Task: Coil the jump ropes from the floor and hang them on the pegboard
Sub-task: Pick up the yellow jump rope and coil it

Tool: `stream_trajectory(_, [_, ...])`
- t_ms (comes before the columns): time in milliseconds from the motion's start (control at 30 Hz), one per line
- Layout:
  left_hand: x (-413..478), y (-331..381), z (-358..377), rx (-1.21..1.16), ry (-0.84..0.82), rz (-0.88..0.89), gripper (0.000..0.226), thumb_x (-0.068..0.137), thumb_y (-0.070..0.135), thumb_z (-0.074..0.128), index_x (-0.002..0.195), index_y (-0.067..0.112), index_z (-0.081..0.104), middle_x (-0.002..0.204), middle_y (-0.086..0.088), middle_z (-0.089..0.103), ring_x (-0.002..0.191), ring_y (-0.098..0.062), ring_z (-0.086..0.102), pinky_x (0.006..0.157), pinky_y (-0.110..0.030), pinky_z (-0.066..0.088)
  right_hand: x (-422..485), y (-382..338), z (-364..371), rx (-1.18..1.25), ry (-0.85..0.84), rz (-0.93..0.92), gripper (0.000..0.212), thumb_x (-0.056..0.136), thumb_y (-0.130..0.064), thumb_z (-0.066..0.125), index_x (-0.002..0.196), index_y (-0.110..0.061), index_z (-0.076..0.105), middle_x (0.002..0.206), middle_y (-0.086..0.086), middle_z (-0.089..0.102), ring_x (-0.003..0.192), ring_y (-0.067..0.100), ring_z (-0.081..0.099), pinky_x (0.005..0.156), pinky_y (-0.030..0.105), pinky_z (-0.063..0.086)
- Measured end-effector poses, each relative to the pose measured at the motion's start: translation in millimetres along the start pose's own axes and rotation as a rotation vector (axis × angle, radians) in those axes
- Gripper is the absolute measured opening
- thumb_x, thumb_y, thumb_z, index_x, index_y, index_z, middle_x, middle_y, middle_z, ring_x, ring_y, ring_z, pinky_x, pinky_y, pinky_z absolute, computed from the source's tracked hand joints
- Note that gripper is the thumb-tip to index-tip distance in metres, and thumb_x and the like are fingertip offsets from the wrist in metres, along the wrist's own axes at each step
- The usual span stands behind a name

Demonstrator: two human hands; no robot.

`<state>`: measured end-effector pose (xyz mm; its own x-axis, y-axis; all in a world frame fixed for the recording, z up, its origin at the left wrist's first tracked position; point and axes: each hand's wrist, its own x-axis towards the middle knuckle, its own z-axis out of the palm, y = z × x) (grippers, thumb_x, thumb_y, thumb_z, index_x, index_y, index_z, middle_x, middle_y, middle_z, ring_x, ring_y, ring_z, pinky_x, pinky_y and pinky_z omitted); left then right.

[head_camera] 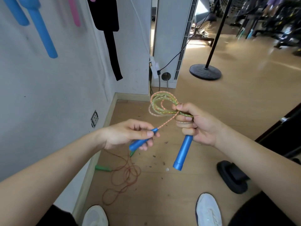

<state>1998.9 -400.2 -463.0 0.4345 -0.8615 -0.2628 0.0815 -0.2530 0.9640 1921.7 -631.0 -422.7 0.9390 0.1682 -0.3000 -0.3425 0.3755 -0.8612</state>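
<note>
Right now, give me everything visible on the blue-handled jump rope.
The blue-handled jump rope is held in the air by both hands. Its cord looks like translucent plastic, yellow-green flecked with pink-orange, gathered into several loose loops. The right hand grips the loops together with the top of one blue handle, which hangs pointing down. A short taut stretch runs from the loops to the second blue handle, pinched by the left hand near its cord end. Both handles look matte, tubular.

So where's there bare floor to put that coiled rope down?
Bare wood floor opens between the round black stand base and the right hand; a narrower strip runs between the thin red rope with green handles and the black oval pad. By the white wall it is crowded, where that red rope sprawls.
</note>
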Motion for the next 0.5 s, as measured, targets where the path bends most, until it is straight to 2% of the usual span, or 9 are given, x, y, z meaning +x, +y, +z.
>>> stream_trajectory(133, [-3.1, -1.0, -13.9, -0.018, 0.193, -0.027, 0.026, 0.085, 0.037, 0.07, 0.102, 0.018, 0.074, 0.084, -0.002, 0.068, 0.065, -0.012, 0.054, 0.054, -0.019, 0.043, -1.8, -4.5, -7.3, -0.054, -0.086, 0.029, 0.004, 0.085, -0.022, 0.052, 0.083, -0.019, 0.052, 0.05, -0.01, 0.026, 0.039, 0.003, 0.014, 0.035, 0.016, 0.005])
stream_trajectory(233, [-3.2, 0.2, -21.7, -0.056, 0.256, 0.008, 0.045, 0.058, 0.047, 0.091, 0.092, 0.019, 0.078, 0.081, -0.003, 0.071, 0.06, -0.009, 0.054, 0.05, -0.015, 0.043, -0.5, -1.8, -11.4, -0.238, -0.24, 0.106, 0.009, 0.092, -0.016, 0.049, 0.084, -0.017, 0.052, 0.051, -0.009, 0.028, 0.043, 0.004, 0.01, 0.035, 0.016, 0.006])
stream_trajectory(300, [-0.6, 0.8, -25.0, -0.09, 0.324, 0.035, 0.055, 0.044, 0.042, 0.098, 0.089, 0.018, 0.077, 0.081, -0.005, 0.07, 0.063, -0.011, 0.057, 0.053, -0.016, 0.049, 0.9, 2.3, -11.1, -0.36, -0.321, 0.182, 0.006, 0.092, -0.015, 0.047, 0.088, -0.012, 0.05, 0.053, -0.006, 0.027, 0.044, 0.004, 0.011, 0.035, 0.014, 0.008])
stream_trajectory(400, [2.0, 3.5, -25.0, -0.1, 0.392, 0.03, 0.05, 0.048, 0.024, 0.099, 0.089, 0.016, 0.074, 0.079, -0.005, 0.067, 0.068, -0.015, 0.06, 0.059, -0.018, 0.053, 1.3, 9.8, -7.3, -0.555, -0.387, 0.284, 0.005, 0.091, -0.012, 0.05, 0.094, -0.007, 0.05, 0.056, -0.003, 0.026, 0.046, 0.008, 0.012, 0.037, 0.016, 0.01])
stream_trajectory(500, [4.2, 5.8, -19.5, -0.101, 0.411, 0.058, 0.038, 0.059, 0.014, 0.094, 0.091, 0.016, 0.073, 0.078, -0.006, 0.064, 0.07, -0.014, 0.061, 0.064, -0.02, 0.052, 1.8, 17.0, -2.0, -0.715, -0.365, 0.315, 0.007, 0.094, -0.009, 0.05, 0.088, -0.007, 0.05, 0.058, 0.0, 0.024, 0.049, 0.011, 0.011, 0.04, 0.018, 0.009])
